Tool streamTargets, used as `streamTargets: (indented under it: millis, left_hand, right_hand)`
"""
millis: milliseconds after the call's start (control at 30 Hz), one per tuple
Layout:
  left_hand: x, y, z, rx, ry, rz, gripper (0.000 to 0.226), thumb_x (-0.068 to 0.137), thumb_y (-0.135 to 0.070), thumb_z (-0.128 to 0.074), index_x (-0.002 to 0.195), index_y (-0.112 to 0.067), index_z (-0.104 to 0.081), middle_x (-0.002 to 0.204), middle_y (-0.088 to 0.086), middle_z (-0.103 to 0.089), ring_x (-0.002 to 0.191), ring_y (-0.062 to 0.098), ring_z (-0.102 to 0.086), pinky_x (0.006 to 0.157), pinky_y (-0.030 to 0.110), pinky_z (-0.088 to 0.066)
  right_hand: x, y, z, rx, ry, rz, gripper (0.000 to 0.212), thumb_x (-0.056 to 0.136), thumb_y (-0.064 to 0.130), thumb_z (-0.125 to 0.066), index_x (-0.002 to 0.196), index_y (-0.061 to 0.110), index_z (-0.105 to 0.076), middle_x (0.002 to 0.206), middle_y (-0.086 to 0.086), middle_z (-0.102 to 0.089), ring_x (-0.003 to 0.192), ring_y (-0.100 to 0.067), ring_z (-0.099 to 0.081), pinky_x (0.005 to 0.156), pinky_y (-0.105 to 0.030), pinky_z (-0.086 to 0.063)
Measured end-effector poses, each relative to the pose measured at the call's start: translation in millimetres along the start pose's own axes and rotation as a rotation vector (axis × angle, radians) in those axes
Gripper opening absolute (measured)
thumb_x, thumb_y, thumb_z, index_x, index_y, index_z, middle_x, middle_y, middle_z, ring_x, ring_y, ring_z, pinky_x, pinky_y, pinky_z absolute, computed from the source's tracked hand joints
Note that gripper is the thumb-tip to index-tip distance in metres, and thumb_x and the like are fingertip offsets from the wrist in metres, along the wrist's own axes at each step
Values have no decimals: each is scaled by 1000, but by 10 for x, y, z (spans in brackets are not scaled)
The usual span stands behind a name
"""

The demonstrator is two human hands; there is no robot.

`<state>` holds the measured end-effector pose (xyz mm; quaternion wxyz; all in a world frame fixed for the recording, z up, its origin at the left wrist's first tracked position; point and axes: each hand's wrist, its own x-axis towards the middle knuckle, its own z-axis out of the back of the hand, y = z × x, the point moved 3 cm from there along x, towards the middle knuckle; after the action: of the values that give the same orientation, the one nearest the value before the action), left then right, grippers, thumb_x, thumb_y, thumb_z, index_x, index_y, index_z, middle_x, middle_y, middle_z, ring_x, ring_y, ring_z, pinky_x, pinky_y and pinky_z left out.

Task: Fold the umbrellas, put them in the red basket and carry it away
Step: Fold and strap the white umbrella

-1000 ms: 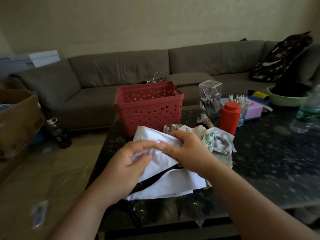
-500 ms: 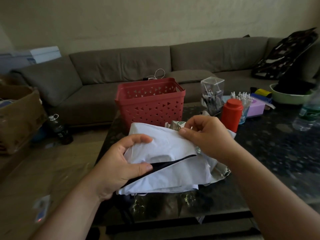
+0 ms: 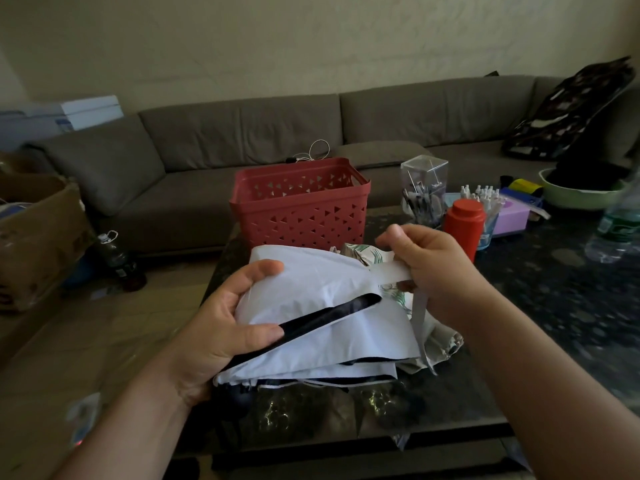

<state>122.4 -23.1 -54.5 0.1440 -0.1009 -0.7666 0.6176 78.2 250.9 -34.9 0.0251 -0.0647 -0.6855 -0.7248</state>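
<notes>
the left hand (image 3: 221, 327) grips the white umbrella (image 3: 322, 317) over the near table (image 3: 554, 306) edge. the right hand (image 3: 440, 271) pinches its strap (image 3: 391, 271). the red basket (image 3: 299, 206) stands just behind.

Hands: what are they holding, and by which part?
The left hand grips the white umbrella round its bunched canopy; the right hand pinches its closing strap.
</notes>
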Motion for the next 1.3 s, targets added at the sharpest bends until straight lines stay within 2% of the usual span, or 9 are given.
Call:
streamTargets:
  millis: [167,467,567,633,733,1033,1167,1233,1300]
  left_hand:
    - [-2,0,10,43,-8,-17,86,37,-25,-109,117,-35,-76,123,-1,-76,113,25,-74,80,33,-63]
    - [-9,-30,-32,302,-129,-129,71,60,10,-92,104,-45,-78,108,-20,-75,104,8,-74,79,24,-61]
    - [-21,-71,-41,363,-201,-189,75,72,22,-82,101,-48,-77,111,-23,-74,103,4,-73,79,19,-59]
    - [-30,-106,-44,400,-249,-232,77,73,22,-81,99,-50,-77,111,-25,-74,102,0,-72,78,15,-57]
    - [-47,-133,-47,433,-288,-265,75,72,21,-82,98,-50,-76,109,-27,-73,100,-2,-71,75,13,-57]
    - [-60,-136,-57,649,-364,-319,70,75,7,-88,104,-55,-72,119,-24,-68,109,-5,-66,86,16,-57]
    - [-19,-123,-42,790,-432,-379,68,77,-2,-88,107,-60,-68,131,-15,-55,116,-12,-56,86,2,-47]
    - [-23,-128,-67,798,-465,-417,72,76,-2,-89,105,-64,-66,133,-9,-54,115,-13,-55,84,0,-45]
    - [-55,-148,-111,808,-480,-492,78,74,0,-91,104,-66,-65,131,-1,-58,113,-13,-57,85,-1,-43]
  right_hand:
    - [-26,64,53,129,-26,53,22,103,27,-64,85,19,-75,66,3,-65,64,-19,-54,62,-34,-46]
    - [-47,38,92,252,32,53,13,90,28,-69,85,16,-70,67,1,-65,58,-13,-56,60,-33,-46]
    - [-78,96,63,480,192,32,8,86,14,-66,93,12,-62,72,2,-69,66,-16,-67,69,-39,-62]
    - [-102,136,29,567,261,19,22,82,0,-65,100,11,-59,72,1,-72,73,-20,-75,76,-45,-67]
    - [-109,141,-7,594,281,49,37,74,-11,-64,104,11,-59,66,0,-67,68,-19,-75,65,-36,-65]
    - [-48,112,44,579,198,93,41,75,-13,-67,107,12,-63,74,-2,-62,68,-17,-70,63,-33,-61]
    - [-152,183,28,924,841,-45,50,97,16,-70,144,14,-53,119,-16,-67,105,-35,-72,91,-52,-60]
    - [-133,156,33,917,839,-73,40,105,18,-61,143,9,-54,119,-19,-66,107,-39,-72,94,-55,-60]
    - [-84,46,-47,764,690,-170,32,99,15,-65,131,13,-62,102,-15,-71,89,-33,-74,75,-47,-65]
